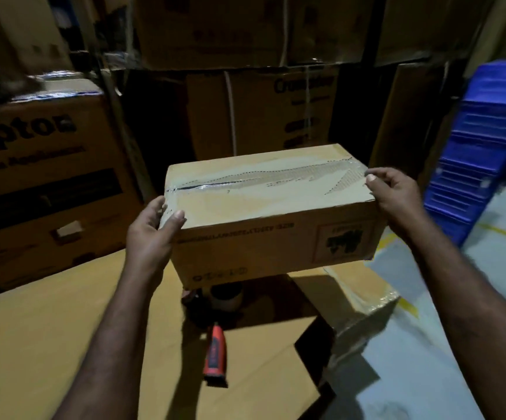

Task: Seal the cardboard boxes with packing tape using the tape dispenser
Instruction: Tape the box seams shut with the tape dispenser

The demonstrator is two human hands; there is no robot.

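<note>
Box [264, 207] is running 9 to 3 o'clock, my left hand [151, 234] and right hand [397, 192] gripping its ends; dispenser [214, 353] is lying at 6, nearer left.

Two hands [148, 237] [395, 192], one box [264, 237] aloft

Single head-worn view, wide-angle, aimed forward and down.
The lens sits above both forearms, close on the cardboard box [264, 213] at frame centre. The left hand [148, 234] and right hand [394, 192] reach in from the bottom corners. Behind, stacked cartons [245, 110] fill the top of the frame and blue crates [485, 147] the right edge. The margins are blurred.
</note>
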